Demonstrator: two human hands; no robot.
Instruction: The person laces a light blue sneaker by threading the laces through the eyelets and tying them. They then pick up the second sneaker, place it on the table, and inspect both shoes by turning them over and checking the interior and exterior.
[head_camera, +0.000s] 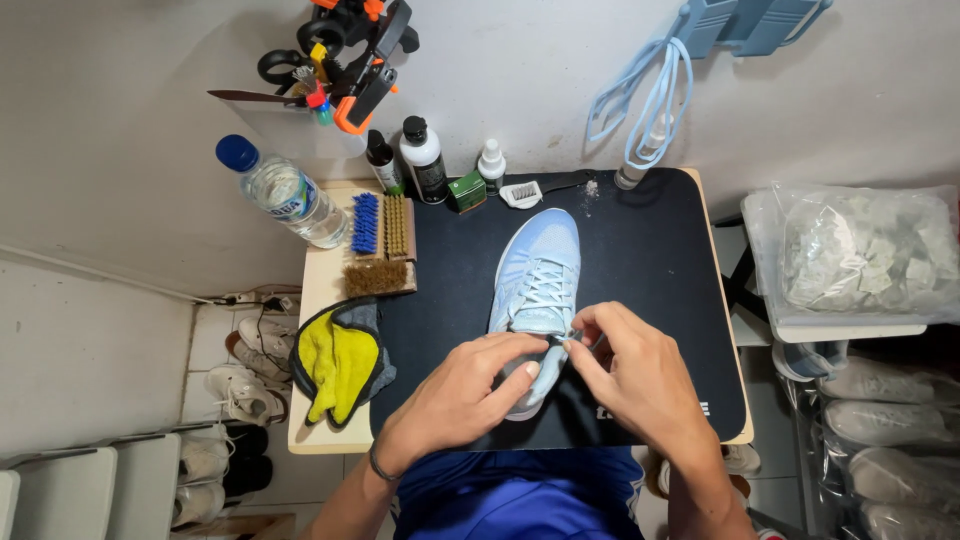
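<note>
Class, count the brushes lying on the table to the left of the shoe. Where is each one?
3, side by side left of the mat: a blue brush, a tan brush beside it, and a brown brush in front. Others may be hidden.

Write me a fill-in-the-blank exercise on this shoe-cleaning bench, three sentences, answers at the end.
1. Both hands, left hand and right hand, pinch the lace of a pale ____ sneaker.
2. The sneaker lies on a ____ mat that covers most of the small table.
3. Left of the mat lies a folded cloth, grey outside and ____ inside.

Missing words: blue; black; yellow
</note>
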